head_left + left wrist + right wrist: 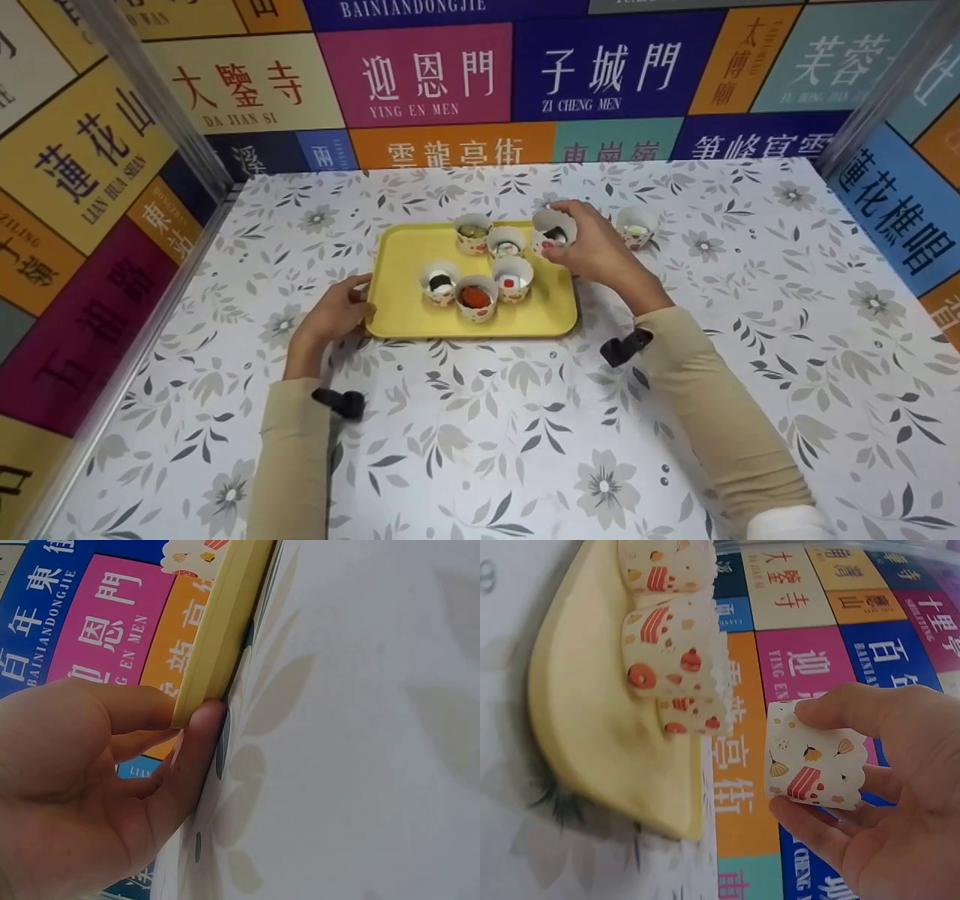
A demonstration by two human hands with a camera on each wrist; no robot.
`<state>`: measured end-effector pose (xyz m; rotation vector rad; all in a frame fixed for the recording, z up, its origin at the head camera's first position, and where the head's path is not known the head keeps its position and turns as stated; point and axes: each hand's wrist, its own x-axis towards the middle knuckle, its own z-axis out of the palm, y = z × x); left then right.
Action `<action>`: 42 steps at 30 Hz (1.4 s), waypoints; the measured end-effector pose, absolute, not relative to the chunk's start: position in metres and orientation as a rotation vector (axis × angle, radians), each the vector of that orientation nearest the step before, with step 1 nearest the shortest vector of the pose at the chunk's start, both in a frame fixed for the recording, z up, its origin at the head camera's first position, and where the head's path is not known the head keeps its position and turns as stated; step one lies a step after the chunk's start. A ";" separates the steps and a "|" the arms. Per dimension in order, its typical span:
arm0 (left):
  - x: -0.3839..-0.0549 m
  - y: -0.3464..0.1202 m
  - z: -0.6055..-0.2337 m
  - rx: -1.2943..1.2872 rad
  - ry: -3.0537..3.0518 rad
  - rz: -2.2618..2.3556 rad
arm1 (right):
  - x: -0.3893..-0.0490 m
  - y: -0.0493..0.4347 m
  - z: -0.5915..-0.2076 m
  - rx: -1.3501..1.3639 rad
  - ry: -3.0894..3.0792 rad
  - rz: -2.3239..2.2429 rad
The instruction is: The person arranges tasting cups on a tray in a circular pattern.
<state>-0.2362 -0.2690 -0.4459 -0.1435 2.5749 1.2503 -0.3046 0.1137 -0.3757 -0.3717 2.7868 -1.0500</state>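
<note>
A yellow tray [397,259] lies on the table, its left rim pinched between the thumb and fingers of my left hand [334,313]. The left wrist view shows the tray edge [225,630] between them. My right hand [600,244] grips a printed paper baking cup [814,754], off the tray surface near its back right corner; something dark and white is inside. On the tray stand several similar cups, among them one with orange-red filling [477,298], one with a black-and-white piece [440,283], one with a red bit on white [513,281] and one with green contents [472,235].
Another paper cup [636,229] stands on the table to the right of the tray, behind my right hand. The table [480,435] has a leaf-and-flower cover. Panels with coloured lettering [420,75] stand along the back and sides.
</note>
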 end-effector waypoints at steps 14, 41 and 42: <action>-0.238 -0.268 -0.446 -0.139 2.558 1.289 | -0.305 0.044 -0.360 -0.626 2.718 -0.918; -0.237 -0.270 -0.447 -0.135 2.560 1.301 | -0.320 -0.023 -0.374 -0.565 2.656 -1.030; -0.237 -0.270 -0.447 -0.132 2.558 1.307 | -0.321 -0.024 -0.375 -0.577 2.661 -1.032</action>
